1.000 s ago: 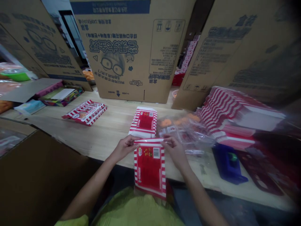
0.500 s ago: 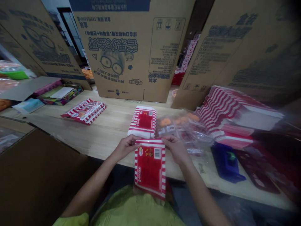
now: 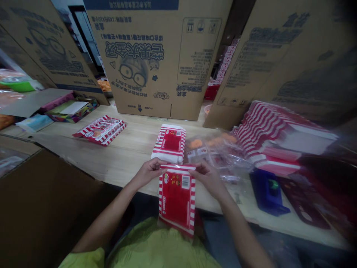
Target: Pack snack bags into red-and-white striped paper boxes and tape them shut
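Note:
A red packet (image 3: 176,201) with red and white striped edges hangs upright in front of my body, below the table's front edge. My left hand (image 3: 152,171) pinches its top left corner, and my right hand (image 3: 205,175) pinches the top right one. Its top strip looks folded over between my fingers. Just beyond my hands, a similar red striped box (image 3: 170,141) lies flat on the table (image 3: 131,160). Right of that box are clear plastic packs (image 3: 217,152) with orange and red contents.
Tall cardboard boxes (image 3: 158,67) stand along the back. Striped flat boxes (image 3: 259,130) are stacked at right, near a blue tape dispenser (image 3: 269,193). A striped packet (image 3: 100,130) lies at left, and an open carton (image 3: 50,201) is at front left.
The packet's top edge has been bent over between my fingers, and my right thumb now lies on its front. My hands stay in nearly the same place.

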Available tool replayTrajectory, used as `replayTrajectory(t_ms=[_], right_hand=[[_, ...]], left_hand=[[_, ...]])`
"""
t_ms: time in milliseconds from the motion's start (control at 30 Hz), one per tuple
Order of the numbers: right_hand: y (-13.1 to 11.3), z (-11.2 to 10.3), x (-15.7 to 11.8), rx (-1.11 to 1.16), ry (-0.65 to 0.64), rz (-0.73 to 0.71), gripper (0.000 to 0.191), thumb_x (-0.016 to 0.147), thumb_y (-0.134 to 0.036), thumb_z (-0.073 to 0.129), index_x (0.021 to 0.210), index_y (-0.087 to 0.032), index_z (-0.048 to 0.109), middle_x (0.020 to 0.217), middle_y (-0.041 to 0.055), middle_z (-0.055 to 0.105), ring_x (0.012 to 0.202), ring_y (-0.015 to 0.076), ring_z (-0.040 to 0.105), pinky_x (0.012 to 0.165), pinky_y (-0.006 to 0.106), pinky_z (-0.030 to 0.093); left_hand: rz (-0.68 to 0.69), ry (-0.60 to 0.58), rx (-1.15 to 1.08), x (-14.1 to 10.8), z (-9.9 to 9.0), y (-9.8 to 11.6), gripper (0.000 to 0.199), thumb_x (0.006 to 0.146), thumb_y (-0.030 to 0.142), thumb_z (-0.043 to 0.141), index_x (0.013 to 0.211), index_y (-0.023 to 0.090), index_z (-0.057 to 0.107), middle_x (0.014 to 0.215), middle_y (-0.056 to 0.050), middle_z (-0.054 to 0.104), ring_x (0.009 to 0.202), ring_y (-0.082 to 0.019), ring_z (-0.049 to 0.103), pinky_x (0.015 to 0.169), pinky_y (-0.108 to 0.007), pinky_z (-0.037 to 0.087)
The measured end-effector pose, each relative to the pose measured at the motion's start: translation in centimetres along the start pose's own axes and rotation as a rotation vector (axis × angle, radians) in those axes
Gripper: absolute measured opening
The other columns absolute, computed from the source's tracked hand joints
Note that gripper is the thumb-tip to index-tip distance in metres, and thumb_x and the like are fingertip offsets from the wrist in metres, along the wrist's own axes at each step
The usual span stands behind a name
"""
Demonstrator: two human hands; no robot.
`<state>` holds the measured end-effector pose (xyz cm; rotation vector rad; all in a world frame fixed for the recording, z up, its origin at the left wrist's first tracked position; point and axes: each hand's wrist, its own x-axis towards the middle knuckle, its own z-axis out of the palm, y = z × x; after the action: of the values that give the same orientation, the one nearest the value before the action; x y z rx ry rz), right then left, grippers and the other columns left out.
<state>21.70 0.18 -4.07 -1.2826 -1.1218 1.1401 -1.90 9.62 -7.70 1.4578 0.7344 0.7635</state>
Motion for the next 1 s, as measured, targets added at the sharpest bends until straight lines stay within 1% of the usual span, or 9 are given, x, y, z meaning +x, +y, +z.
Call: replayTrajectory(t_ms=[133,267,333,500,567,700,833,933,1000], right_hand=[[0.5,-0.1,-0.1,-0.021,0.018,-0.079,0.021,0.073,-0.040,0.071,0.076,-0.022,0.062,0.103,0.0046,0.068,0.091,0.0202,0.062,0.078,0.034,0.050],[1.3,-0.3,0.0,-0.131,-0.014,-0.184,0.016,0.077,-0.038,0.067,0.075,-0.022,0.062,0.105,0.0050,0.067,0.099,0.0206,0.061,0.086,0.033,0.047],[1.8,-0.3,0.0,-0.126,-0.016,-0.157,0.016,0.077,-0.037,0.067,0.083,-0.023,0.062,0.104,0.0048,0.067,0.097,0.0201,0.061,0.084,0.033,0.048],[2.5,0.2,0.0,-0.102,0.026,-0.079,0.031,0.076,-0.038,0.067,0.103,-0.024,0.062,0.108,0.0056,0.066,0.096,0.0211,0.061,0.081,0.034,0.050],[2.6,0.4,-0.2,-0.086,0.049,-0.098,0.027,0.075,-0.038,0.068,0.097,-0.023,0.066,0.108,0.0062,0.066,0.096,0.0220,0.062,0.082,0.036,0.050],[3.1,1.1,-1.0,-0.065,0.093,-0.147,0.015,0.073,-0.035,0.070,0.082,-0.023,0.070,0.093,0.0041,0.070,0.089,0.0211,0.063,0.083,0.037,0.050],[3.4,1.6,-1.5,-0.068,0.122,-0.169,0.012,0.074,-0.033,0.070,0.083,-0.024,0.071,0.093,0.0036,0.070,0.088,0.0207,0.063,0.085,0.038,0.050],[2.8,1.5,-1.5,-0.051,0.105,-0.249,0.021,0.074,-0.031,0.071,0.094,-0.026,0.070,0.109,0.0039,0.066,0.104,0.0215,0.059,0.091,0.037,0.047],[2.4,1.3,-1.7,-0.023,0.070,-0.266,0.027,0.073,-0.031,0.072,0.100,-0.027,0.067,0.113,0.0037,0.065,0.106,0.0213,0.058,0.090,0.036,0.048]], left_hand=[[-0.015,-0.009,-0.006,0.0,0.1,0.3,0.028,0.071,0.031,0.075,0.087,0.013,0.062,0.093,-0.006,0.069,0.080,-0.014,0.063,0.071,-0.025,0.050],[-0.014,-0.013,-0.013,0.0,0.2,0.2,0.027,0.070,0.029,0.076,0.085,0.013,0.062,0.097,-0.007,0.070,0.084,-0.014,0.063,0.075,-0.027,0.050],[-0.002,-0.019,-0.016,-0.1,0.2,0.1,0.026,0.071,0.029,0.075,0.087,0.013,0.062,0.100,-0.008,0.070,0.086,-0.015,0.064,0.077,-0.028,0.050],[0.004,-0.014,-0.007,-0.2,0.6,0.5,0.024,0.073,0.031,0.073,0.086,0.012,0.065,0.105,-0.011,0.070,0.089,-0.018,0.065,0.080,-0.030,0.050],[0.000,-0.021,-0.032,-0.4,0.7,0.6,0.023,0.073,0.031,0.072,0.085,0.012,0.064,0.110,-0.012,0.068,0.093,-0.019,0.065,0.082,-0.032,0.050],[0.015,-0.106,-0.014,-1.3,1.4,0.1,0.020,0.075,0.028,0.071,0.086,0.014,0.063,0.123,-0.012,0.062,0.106,-0.022,0.062,0.085,-0.033,0.049],[0.036,-0.064,0.149,-2.0,2.0,-0.3,0.024,0.072,0.028,0.073,0.091,0.014,0.067,0.108,-0.011,0.068,0.099,-0.021,0.064,0.087,-0.033,0.048],[0.055,-0.007,0.133,-1.9,2.1,0.5,0.024,0.073,0.030,0.072,0.092,0.015,0.070,0.102,-0.010,0.071,0.095,-0.020,0.065,0.086,-0.032,0.050],[0.064,-0.002,0.119,-1.9,2.1,1.4,0.024,0.073,0.029,0.072,0.092,0.015,0.071,0.102,-0.010,0.071,0.095,-0.020,0.066,0.086,-0.031,0.051]])
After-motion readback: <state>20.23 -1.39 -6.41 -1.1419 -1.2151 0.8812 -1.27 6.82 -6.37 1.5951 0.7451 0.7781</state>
